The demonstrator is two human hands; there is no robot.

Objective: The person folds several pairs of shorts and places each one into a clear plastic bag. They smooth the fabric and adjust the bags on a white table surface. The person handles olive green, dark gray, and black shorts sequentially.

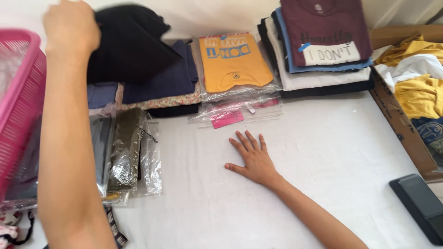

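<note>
My left hand (70,25) is raised at the upper left, gripping a folded black garment (131,44) that hangs blurred above a pile of dark blue and floral clothes (157,87). My right hand (251,157) lies flat on the white sheet (323,147), fingers spread, holding nothing. Just beyond its fingertips sit clear plastic bags with a pink item (226,117), and behind them an orange printed T-shirt in a bag (235,62).
A pink plastic basket (18,97) stands at the left edge. Bagged dark garments (124,152) lie beside it. A stack of folded shirts (323,46) rises at the back right. A cardboard box with yellow clothes (415,87) and a black device (422,205) are at the right.
</note>
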